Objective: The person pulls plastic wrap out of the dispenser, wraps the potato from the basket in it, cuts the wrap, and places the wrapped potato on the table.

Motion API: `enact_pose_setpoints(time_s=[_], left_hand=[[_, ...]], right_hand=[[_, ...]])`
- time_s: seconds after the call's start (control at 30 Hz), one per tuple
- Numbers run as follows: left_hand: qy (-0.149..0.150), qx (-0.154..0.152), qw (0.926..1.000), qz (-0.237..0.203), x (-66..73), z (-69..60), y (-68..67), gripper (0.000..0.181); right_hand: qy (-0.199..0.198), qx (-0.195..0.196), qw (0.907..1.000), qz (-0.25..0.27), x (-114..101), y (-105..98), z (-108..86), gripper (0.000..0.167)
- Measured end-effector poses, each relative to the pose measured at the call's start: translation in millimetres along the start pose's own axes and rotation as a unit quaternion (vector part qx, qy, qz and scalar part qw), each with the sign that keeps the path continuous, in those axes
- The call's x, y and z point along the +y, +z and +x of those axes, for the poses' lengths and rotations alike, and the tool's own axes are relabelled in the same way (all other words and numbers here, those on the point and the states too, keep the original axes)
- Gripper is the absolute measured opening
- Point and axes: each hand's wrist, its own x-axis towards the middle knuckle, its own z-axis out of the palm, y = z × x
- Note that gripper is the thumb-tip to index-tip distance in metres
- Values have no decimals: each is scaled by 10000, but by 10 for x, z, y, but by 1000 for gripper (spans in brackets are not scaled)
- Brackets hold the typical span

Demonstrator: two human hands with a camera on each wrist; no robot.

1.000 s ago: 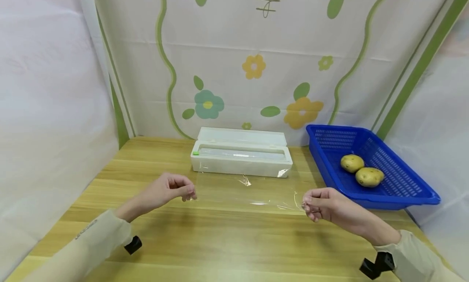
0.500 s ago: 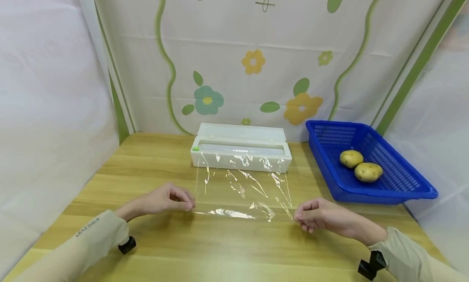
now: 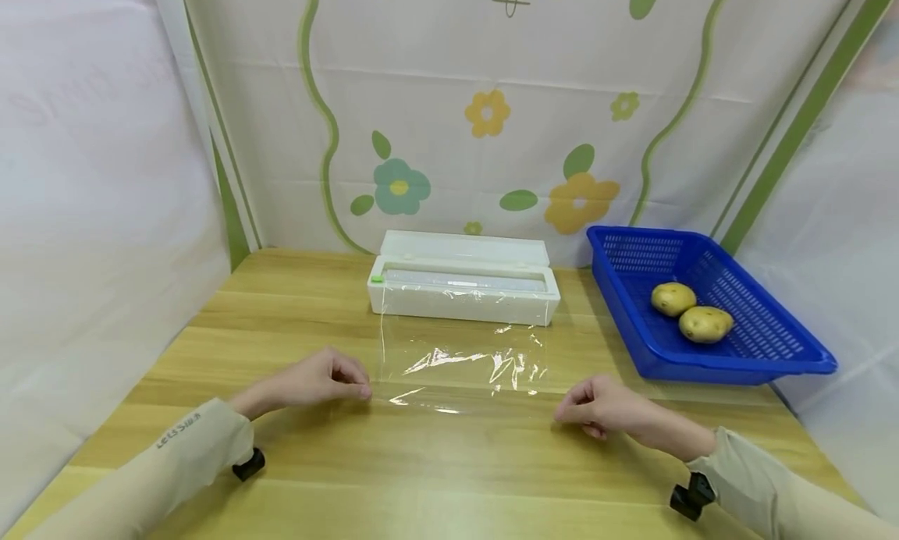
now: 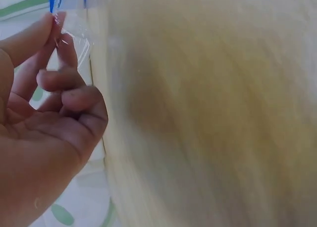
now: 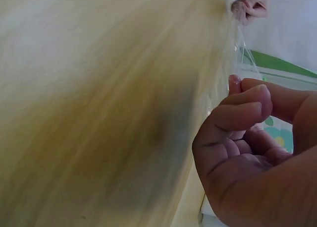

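A clear sheet of plastic wrap [image 3: 463,364] stretches from a white wrap dispenser box [image 3: 463,302] towards me, glinting with creases. The box's lid [image 3: 467,247] stands raised at the back, and a roll [image 3: 463,281] lies inside. At the sheet's near left corner my left hand [image 3: 326,380] pinches the film between thumb and forefinger; the left wrist view shows the film at those fingertips [image 4: 58,20]. My right hand [image 3: 607,407] pinches the near right corner likewise, its other fingers curled, as the right wrist view [image 5: 247,123] shows. Both hands are just above the table.
A blue plastic basket [image 3: 653,360] stands at the right with two potatoes [image 3: 705,324] in it. The wooden table [image 3: 449,477] ends at a flower-printed cloth [image 3: 435,134] behind, with white cloth [image 3: 98,212] at the sides. A small green slider [image 3: 377,278] sits on the box's left end.
Both hands have drawn the plastic wrap towards me and lower, lengthening the sheet from the box. My right hand has also moved left. The box and basket stay in place.
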Motion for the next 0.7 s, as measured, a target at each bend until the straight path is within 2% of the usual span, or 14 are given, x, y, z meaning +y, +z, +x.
enact_pose_setpoints(time_s=[0.1,0.27,0.4,0.5,0.63,0.7], left_hand=[[21,-80,9997,240,10,-4,23,8],[-145,-159,9990,404,32,-44,72,11],[-353,-107,9982,466,45,-55,114,28],[-544,89,9972,501,71,-45,152,35],[-892,512,9924,678,108,-41,214,22],[-1003,632,9899,774,127,-47,237,18]], right_hand=[[-43,108,9994,-325,-12,52,4,16],[-82,102,9988,-474,-21,112,3,15],[-58,91,9985,-541,-12,156,12,13],[-50,195,9977,-644,-15,180,24,17],[23,375,9964,-760,-31,216,38,34],[78,461,9955,-821,-40,238,44,43]])
